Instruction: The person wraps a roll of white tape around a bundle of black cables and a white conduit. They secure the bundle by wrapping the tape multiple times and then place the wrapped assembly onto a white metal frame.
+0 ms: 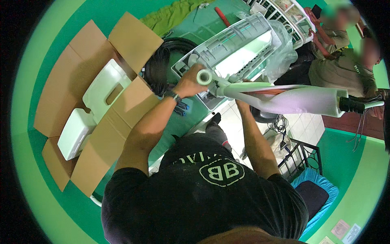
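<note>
The indoor unit of a split air conditioner [240,36] lies with its grey ribbed back facing up. My left hand [190,83], with a watch on the wrist, is closed around a white hose [204,77] whose round open end points up at me. From the unit's near side a bundle of foam-insulated pipes [292,99] runs to the right, with copper-coloured tubing showing through a gap in the wrap. My right hand [242,104] is beneath this bundle and largely hidden by it, so its grip cannot be seen.
An open cardboard box [91,52] with white foam packing [105,82] stands left. Coiled black cable [157,67] and blue-and-black tools [182,109] lie on the green surface [170,134]. Two people [341,67] sit at right, near a white metal rail [300,18]. Clear plastic [280,58] adjoins the unit.
</note>
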The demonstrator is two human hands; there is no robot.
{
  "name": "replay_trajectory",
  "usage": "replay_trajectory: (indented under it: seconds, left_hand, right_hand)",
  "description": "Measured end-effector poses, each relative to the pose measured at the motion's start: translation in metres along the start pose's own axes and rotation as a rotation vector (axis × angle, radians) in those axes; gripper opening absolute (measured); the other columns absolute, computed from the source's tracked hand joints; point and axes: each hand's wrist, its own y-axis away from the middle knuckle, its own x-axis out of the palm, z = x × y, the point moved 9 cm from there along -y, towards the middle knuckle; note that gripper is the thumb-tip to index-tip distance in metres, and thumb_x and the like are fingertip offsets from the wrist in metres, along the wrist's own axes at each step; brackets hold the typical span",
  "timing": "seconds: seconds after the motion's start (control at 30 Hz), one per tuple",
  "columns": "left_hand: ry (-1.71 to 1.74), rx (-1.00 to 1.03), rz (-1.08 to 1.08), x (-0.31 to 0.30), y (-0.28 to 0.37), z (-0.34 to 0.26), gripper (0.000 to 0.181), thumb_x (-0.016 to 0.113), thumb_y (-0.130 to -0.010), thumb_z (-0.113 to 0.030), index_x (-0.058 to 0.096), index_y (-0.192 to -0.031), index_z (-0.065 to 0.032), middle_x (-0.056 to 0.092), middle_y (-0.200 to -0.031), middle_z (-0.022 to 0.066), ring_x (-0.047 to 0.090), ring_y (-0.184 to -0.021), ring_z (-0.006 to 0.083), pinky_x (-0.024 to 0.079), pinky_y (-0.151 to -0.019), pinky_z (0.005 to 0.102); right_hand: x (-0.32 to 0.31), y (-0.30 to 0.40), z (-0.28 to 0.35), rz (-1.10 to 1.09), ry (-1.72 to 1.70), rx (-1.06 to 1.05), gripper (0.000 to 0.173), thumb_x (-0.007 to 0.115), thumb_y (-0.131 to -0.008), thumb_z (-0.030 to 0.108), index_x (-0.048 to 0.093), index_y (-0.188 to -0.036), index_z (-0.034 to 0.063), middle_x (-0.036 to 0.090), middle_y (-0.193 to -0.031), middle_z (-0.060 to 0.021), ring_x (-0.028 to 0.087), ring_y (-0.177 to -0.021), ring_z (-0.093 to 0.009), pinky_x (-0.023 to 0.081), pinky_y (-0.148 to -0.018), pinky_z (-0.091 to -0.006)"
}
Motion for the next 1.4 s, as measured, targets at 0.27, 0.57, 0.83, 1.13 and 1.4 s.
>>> replay_trajectory:
  seconds: [0.27,0.57,0.83,1.13,1.4]
  left_hand:
    - [0.033,-0.079,0.088,0.051,0.107,-0.045,0.063,0.084,-0.078,-0.033,0.048,-0.12,-0.0022,0.059,-0.112,0.0188,0.061,-0.106,0.0384,0.049,-0.089,0.0469]
    - [0.1,0.033,0.198,0.093,0.096,-0.085,0.068,0.071,-0.089,-0.034,0.037,-0.129,0.0077,0.048,-0.118,0.0322,0.049,-0.116,0.0487,0.041,-0.1,0.0516]
    - [0.174,0.139,0.231,0.094,-0.008,-0.08,0.071,0.086,-0.071,-0.037,0.054,-0.125,-0.0036,0.064,-0.119,0.0179,0.063,-0.112,0.0333,0.05,-0.098,0.0426]
    - [0.256,-0.018,0.44,0.102,-0.03,-0.063,0.064,0.082,-0.073,-0.015,0.057,-0.132,-0.0073,0.07,-0.119,0.0132,0.067,-0.108,0.0256,0.052,-0.095,0.0378]
    - [0.263,0.119,0.583,0.118,-0.028,-0.063,0.062,0.081,-0.077,-0.021,0.056,-0.133,-0.007,0.068,-0.12,0.0146,0.065,-0.111,0.0281,0.05,-0.098,0.0389]
  right_hand:
    - [0.041,0.143,0.097,0.372,-0.188,0.134,0.091,0.077,-0.074,0.002,0.025,-0.149,-0.0027,0.047,-0.134,-0.0248,0.047,-0.13,-0.038,0.042,-0.107,-0.044]
    - [0.013,0.129,0.047,-0.049,-0.237,0.171,0.064,0.077,-0.081,0.008,0.041,-0.133,0.002,0.059,-0.116,-0.0113,0.06,-0.107,-0.021,0.048,-0.096,-0.0338]
    - [0.015,0.132,-0.002,-0.014,-0.589,0.547,0.059,0.078,-0.076,0.003,0.049,-0.127,0.0019,0.064,-0.111,-0.0066,0.064,-0.095,-0.018,0.052,-0.086,-0.0312]
    - [-0.011,0.159,0.035,0.16,-0.538,0.378,0.052,0.078,-0.068,-0.005,0.054,-0.114,0.006,0.058,-0.109,-0.0032,0.059,-0.102,-0.015,0.048,-0.091,-0.0299]
    - [-0.06,0.145,-0.076,0.205,-0.412,0.447,0.048,0.073,-0.078,0.002,0.052,-0.121,0.0053,0.063,-0.11,-0.0081,0.06,-0.101,-0.019,0.05,-0.092,-0.0352]
